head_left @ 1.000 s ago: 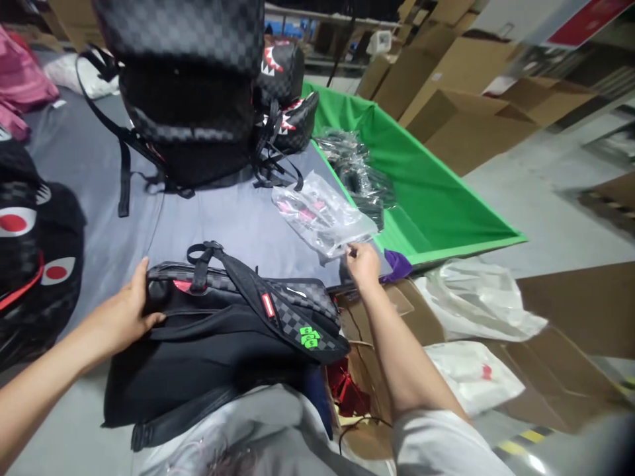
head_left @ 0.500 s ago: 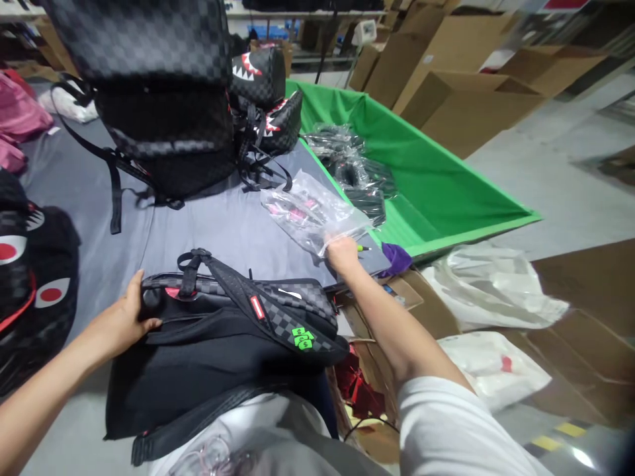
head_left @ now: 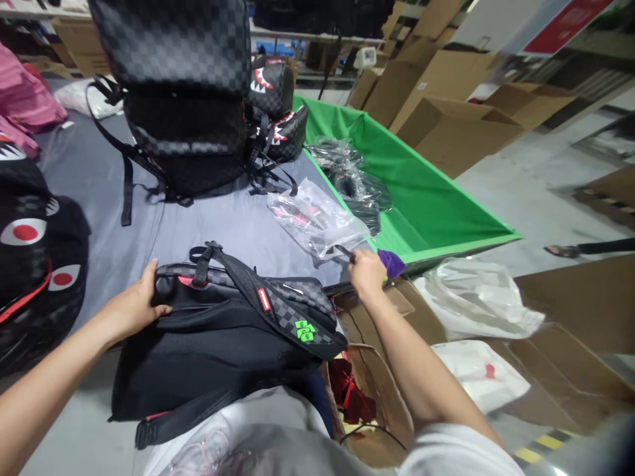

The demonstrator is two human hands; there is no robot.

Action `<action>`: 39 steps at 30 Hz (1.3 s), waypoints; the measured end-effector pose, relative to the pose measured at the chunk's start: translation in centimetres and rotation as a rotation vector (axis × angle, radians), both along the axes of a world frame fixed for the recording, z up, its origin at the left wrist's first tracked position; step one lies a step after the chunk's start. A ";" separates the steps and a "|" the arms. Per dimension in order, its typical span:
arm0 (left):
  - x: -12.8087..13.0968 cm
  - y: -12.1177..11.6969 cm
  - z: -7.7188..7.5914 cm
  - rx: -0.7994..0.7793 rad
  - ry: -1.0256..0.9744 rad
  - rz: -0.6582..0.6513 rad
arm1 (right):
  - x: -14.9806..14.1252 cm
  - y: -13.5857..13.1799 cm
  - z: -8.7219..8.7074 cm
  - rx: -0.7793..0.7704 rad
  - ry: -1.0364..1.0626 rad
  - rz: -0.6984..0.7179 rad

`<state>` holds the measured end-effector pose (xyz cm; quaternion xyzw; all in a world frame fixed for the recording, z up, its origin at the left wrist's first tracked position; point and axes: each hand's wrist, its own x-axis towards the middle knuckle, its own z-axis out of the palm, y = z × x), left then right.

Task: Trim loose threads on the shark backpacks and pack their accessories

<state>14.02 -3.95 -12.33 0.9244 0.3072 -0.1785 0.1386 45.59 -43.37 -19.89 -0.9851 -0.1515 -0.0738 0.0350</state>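
Note:
A black backpack [head_left: 218, 357] with a checkered panel lies on its side at the table's near edge, against my body. Its shoulder strap [head_left: 248, 291] runs across the top, with a red label and green dollar patches. My left hand [head_left: 141, 301] grips the bag's left end, thumb on the near side. My right hand [head_left: 368, 272] is closed around a slim dark tool [head_left: 343, 251] with a yellow-green end; its exact kind is unclear. The tool's tip points left, near a clear plastic bag [head_left: 317, 221] with pink items inside. A purple cloth [head_left: 391, 263] shows just beyond that hand.
Checkered backpacks [head_left: 183, 119] stand at the back; bags with red eyes [head_left: 30, 264] lie left. A green bin [head_left: 411, 192] holds plastic-wrapped items. Beneath my right arm an open carton [head_left: 387, 377] contains red pieces. White plastic bags [head_left: 476, 297] lie on the right. Someone's foot [head_left: 563, 251] shows far right.
My right hand went left to the clear plastic bag's edge, then drew back right, the tool's dark tip now showing. My left hand keeps its grip on the backpack.

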 end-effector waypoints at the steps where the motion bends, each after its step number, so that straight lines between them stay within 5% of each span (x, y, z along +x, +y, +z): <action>1: 0.1 0.0 0.0 0.009 0.011 0.001 | -0.9 -0.2 0.7 0.031 0.007 -0.035; 4: 0.7 -0.4 0.2 0.042 0.067 0.017 | -4.3 0.9 3.9 0.387 0.089 0.040; 7: 1.4 -1.4 0.8 0.056 0.121 0.051 | -8.5 4.7 7.4 0.841 0.251 0.370; 10: 1.4 -2.2 1.4 0.048 0.070 0.074 | -12.4 9.9 9.5 0.908 0.400 0.674; 15: -2.3 -1.4 0.9 -0.251 -0.257 0.045 | -16.4 17.7 9.3 0.701 0.373 0.974; 19: -7.2 -1.7 -2.0 -0.555 -0.530 0.029 | -18.3 20.8 9.4 0.316 0.359 1.031; 23: -9.0 -3.6 -4.9 -0.376 -0.677 0.141 | -19.9 22.2 10.3 -0.153 0.430 1.136; 26: -8.5 -4.2 -6.0 -0.290 -0.683 0.163 | -20.7 23.3 10.0 -0.342 0.412 1.141; 33: -7.5 -3.8 -7.3 -0.261 -0.721 0.182 | -21.4 25.3 7.6 -0.439 0.484 1.064; 39: -7.5 -4.2 -7.3 -0.334 -0.778 0.217 | -22.6 24.7 9.1 -0.536 0.300 1.092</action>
